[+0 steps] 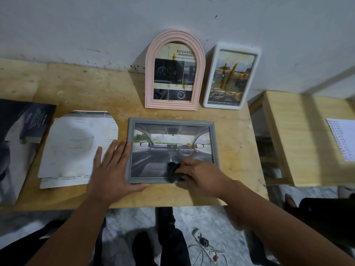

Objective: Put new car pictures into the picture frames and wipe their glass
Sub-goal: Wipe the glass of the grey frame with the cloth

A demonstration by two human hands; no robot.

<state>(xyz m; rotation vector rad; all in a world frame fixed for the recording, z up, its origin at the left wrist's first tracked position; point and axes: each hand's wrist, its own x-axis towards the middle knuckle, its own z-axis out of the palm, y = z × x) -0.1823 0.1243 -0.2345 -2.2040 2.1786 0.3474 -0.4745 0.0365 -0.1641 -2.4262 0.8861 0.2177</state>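
A grey picture frame [171, 122] lies flat on the wooden table [76, 89], holding a picture of a car's interior. My right hand [201, 173] presses a dark cloth [173, 172] onto the glass near the frame's lower edge. My left hand [113, 169] lies flat with fingers spread against the frame's left side, thumb along its bottom edge. A pink arched frame [151, 73] and a white rounded frame [209, 83] lean upright against the wall behind, each with a car picture and yellowish smears on the glass.
A stack of white printed sheets [76, 146] lies left of the grey frame, and a dark brochure [21, 135] lies at the far left. A second wooden table [299, 139] with a notepad [343, 139] stands to the right. A power strip and cables [207, 248] lie on the floor.
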